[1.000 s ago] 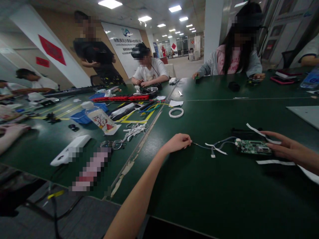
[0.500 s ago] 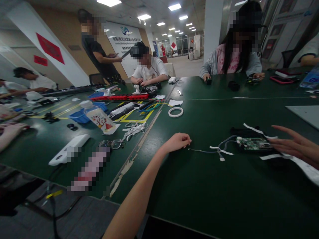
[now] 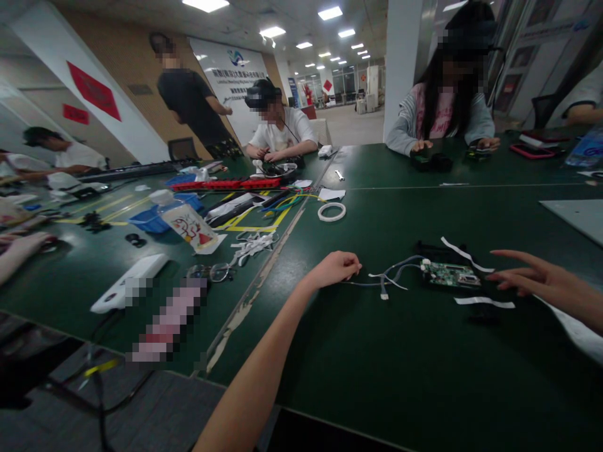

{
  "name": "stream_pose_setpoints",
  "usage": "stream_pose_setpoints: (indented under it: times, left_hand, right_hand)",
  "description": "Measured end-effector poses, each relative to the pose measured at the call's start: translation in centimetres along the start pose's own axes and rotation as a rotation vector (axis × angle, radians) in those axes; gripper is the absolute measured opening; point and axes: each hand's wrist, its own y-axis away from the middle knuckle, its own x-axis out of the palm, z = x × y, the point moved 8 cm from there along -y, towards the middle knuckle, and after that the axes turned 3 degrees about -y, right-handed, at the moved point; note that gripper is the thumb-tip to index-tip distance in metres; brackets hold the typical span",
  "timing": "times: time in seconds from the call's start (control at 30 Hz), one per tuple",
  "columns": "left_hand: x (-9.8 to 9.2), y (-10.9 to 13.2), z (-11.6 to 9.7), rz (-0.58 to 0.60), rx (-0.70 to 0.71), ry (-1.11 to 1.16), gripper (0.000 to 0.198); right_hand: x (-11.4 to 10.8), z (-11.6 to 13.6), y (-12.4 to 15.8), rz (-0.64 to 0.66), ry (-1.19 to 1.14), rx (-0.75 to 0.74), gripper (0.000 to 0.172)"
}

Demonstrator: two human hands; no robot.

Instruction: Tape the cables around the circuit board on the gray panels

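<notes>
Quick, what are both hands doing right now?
Left hand: closed, fingers curled by the wire; can't tell if holding it.
Right hand: open, near the circuit board.

Dim, cool overhead light; wide, bent view with soft edges.
Lit from above by rows of white ceiling panels (image 3: 330,13), blown out to flat patches, then fading to near black along the front of the dark green tabletop (image 3: 377,389). Catches pale, hazy glare on the left half and again near the far side, with only a faint, soft-edged shadow beside the left forearm (image 3: 271,342). Reads fairly clear around the circuit board (image 3: 450,274), though too soft for its smallest parts. Blurs toward both side edges; tilts and stretches the left pillar (image 3: 132,135) in lens distortion. Breaks into coarse mosaic blocks over faces and a pink object (image 3: 172,320).
</notes>
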Motion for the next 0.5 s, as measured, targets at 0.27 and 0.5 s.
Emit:
stream_pose_setpoints:
  times: [0.27, 0.5]
  left_hand:
    - [-0.1, -0.2, 0.0, -0.041, 0.039, -0.031, 0.028]
    - [0.0, -0.3, 0.1, -0.013, 0.030, 0.007, 0.026]
  right_hand:
    - [5.8, 5.8, 3.4, 0.372, -0.027, -0.194, 0.074]
    - [1.9, 1.5, 0.6, 0.188, 0.186, -0.192, 0.052]
